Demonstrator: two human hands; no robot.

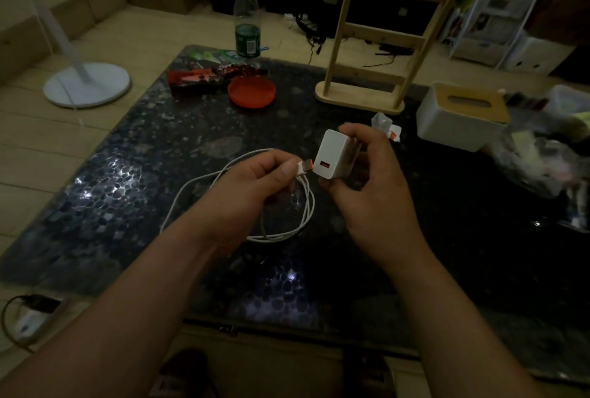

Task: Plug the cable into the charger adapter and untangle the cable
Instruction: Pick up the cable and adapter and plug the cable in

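Observation:
My right hand (373,193) grips a white charger adapter (335,155) above the dark table, its orange port facing left. My left hand (252,180) pinches the white cable's plug (304,168), whose orange tip sits just left of the port, almost touching it. The rest of the white cable (297,225) hangs in loose loops from my left hand down onto the table, partly hidden behind my left wrist.
On the dark speckled table (143,174) stand a red lid (251,91), red packets (198,78), a plastic bottle (246,17), a wooden rack (376,43), a white tissue box (459,116), crumpled paper (384,124) and plastic bags (542,155). A lamp base (86,84) rests on the floor.

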